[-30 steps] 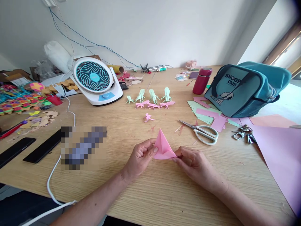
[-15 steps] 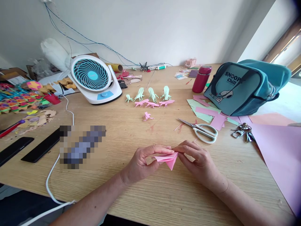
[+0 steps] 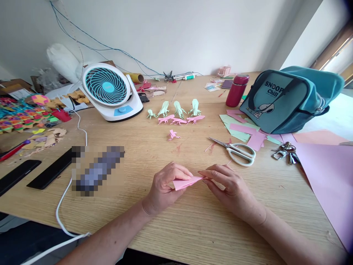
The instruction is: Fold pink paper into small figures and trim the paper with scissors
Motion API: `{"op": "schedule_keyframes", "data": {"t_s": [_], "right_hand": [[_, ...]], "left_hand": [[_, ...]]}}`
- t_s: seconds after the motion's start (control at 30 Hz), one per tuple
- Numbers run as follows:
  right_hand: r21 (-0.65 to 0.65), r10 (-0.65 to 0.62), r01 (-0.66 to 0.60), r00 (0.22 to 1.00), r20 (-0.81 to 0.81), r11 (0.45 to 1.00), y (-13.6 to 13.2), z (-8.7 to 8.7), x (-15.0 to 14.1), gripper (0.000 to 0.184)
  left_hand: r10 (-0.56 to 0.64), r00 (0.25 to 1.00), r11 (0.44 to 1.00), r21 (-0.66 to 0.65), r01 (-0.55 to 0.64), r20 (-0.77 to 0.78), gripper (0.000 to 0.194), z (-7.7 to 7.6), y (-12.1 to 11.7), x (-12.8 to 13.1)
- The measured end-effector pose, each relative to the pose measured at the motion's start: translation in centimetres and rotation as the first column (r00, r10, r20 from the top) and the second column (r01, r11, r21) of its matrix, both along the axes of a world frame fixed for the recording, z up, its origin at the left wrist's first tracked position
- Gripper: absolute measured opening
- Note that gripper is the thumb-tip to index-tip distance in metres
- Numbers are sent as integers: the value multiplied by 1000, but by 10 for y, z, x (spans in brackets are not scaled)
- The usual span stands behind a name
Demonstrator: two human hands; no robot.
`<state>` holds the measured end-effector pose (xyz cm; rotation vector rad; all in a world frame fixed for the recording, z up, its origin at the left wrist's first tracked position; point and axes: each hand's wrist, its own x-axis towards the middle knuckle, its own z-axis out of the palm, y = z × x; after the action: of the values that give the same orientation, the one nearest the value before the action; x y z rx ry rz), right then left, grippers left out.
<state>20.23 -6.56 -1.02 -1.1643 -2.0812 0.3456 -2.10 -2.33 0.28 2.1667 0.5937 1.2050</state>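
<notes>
Between my hands, just above the wooden table, is a folded piece of pink paper (image 3: 187,182). My left hand (image 3: 168,186) grips its wide left part, fingers over the top and thumb underneath. The narrow right tip is pinched between the thumb and fingers of my right hand (image 3: 227,184). Beyond the hands lie white-handled scissors (image 3: 241,154), blades pointing to the upper left. Farther back stand several folded paper figures: a small pink one (image 3: 173,135) in front, then a pink row (image 3: 178,120) and a green row (image 3: 179,109).
Pink and green paper scraps (image 3: 242,129) lie by a blue bag (image 3: 278,99) and a red flask (image 3: 237,90). Keys (image 3: 288,152) and a large pink sheet (image 3: 325,176) are at the right. A fan (image 3: 110,92), a white cable (image 3: 62,213) and a black strip (image 3: 51,171) occupy the left.
The pink paper has been turned and pressed flatter; the flap that hung below it no longer shows. My left fingers have drawn back to the left, while my right hand stays nearly in place.
</notes>
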Motion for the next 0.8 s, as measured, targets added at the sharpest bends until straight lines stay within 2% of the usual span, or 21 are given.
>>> {"op": "schedule_keyframes", "data": {"t_s": [0.17,0.27,0.37,0.47,0.53,0.67,0.8], "right_hand": [[-87,-112,108,993,-43,990,4,-5,5,26],[-107,-157,150,986,-59,983,7,-5,9,25],[-102,-164,158,985,-58,982,9,-4,12,25],[-91,-154,148,987,-56,985,10,-5,12,25],[-83,-150,145,987,-55,986,10,-5,12,26],[-65,-148,145,988,-48,987,10,-7,13,27],[-77,-134,131,990,-39,988,9,-9,14,26]], "left_hand": [[108,984,976,203,-78,-141,20,-3,5,-9],[203,937,933,346,-98,-284,30,-3,6,-10],[266,870,907,413,-80,-416,32,-5,3,-4],[266,788,922,384,-40,-556,36,-9,-2,3],[195,766,950,313,9,-613,37,-10,-5,5],[7,821,982,160,103,-571,54,-11,-3,4],[7,846,983,158,92,-533,32,-15,2,3]]}}
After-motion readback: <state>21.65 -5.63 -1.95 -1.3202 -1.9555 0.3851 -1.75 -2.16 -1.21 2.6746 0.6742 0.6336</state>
